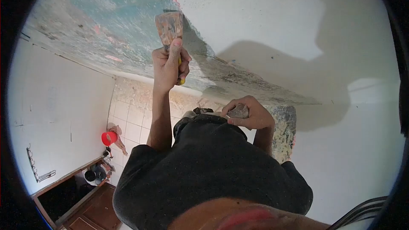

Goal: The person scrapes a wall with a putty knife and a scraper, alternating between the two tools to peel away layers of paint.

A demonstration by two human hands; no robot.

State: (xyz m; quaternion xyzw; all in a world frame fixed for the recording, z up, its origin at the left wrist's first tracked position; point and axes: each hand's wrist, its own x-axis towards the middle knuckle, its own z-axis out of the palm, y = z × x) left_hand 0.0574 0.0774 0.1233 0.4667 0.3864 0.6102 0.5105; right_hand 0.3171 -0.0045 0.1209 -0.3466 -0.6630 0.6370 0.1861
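Note:
My left hand (171,66) is raised and wrapped round the yellow and black handle of a scraper (169,25). The scraper's wide, stained blade points up, its edge at the wall by the border between worn blue-green paint (115,12) and the white surface (255,12). Lower down, close to the front of my dark shirt, my right hand (251,113) is closed round a greyish, flat-looking piece (238,111); its far side is hidden by the fingers.
A red bucket (109,138) stands on the tiled floor (132,121) at the lower left, near a brown wooden cabinet (96,208). Hooks (32,162) hang on the left white wall. A patchy, peeled wall section (284,132) is at the right.

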